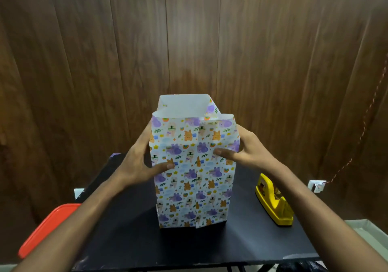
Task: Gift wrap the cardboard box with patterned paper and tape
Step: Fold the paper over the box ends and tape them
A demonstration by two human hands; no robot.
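The box (192,187) stands upright on the black table (130,236), covered all round in white patterned paper with purple and orange cartoon animals. The paper rises above the box as an open sleeve (184,107) showing its white inner side. A vertical seam runs down the near face. My left hand (144,158) holds the left side, thumb across the front and fingers behind the edge. My right hand (237,149) holds the right side the same way, its thumb pressing the front. The cardboard itself is hidden under the paper.
A yellow tape dispenser (274,202) sits on the table to the right of the box. An orange-red lid or tray (45,231) lies off the table's left edge. Behind stands a brown wood-panel wall (189,36). A white socket (316,185) with a red cord is at the right.
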